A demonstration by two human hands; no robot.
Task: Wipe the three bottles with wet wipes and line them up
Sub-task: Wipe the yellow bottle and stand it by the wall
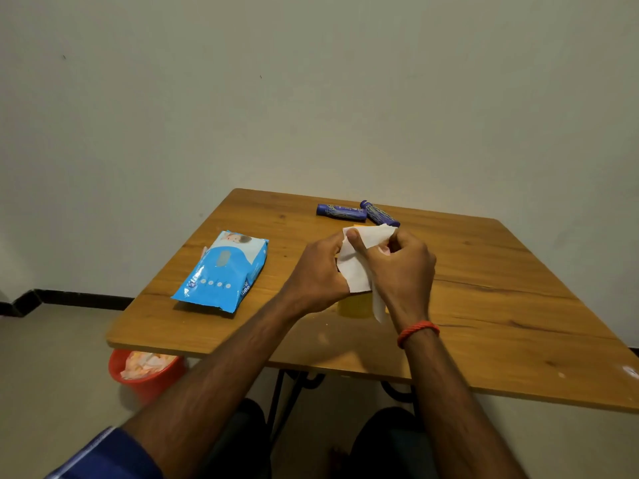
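Pinching white wipe [356, 267] over yellow bottle [356, 305], left hand [318, 271], right hand [404, 267], purple bottles [341, 211] [379, 214] lying behind.

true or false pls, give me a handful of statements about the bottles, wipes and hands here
1. The two purple bottles lie on their sides on the table. True.
2. The wet wipes pack lies to the right of both hands. False: it lies to their left.
3. The left hand and right hand both grip a white wet wipe over a yellow bottle. True.
4. The red bin stands on the table. False: it stands on the floor, under the table's left edge.
5. The red thread band is on the left wrist. False: it is on the right wrist.
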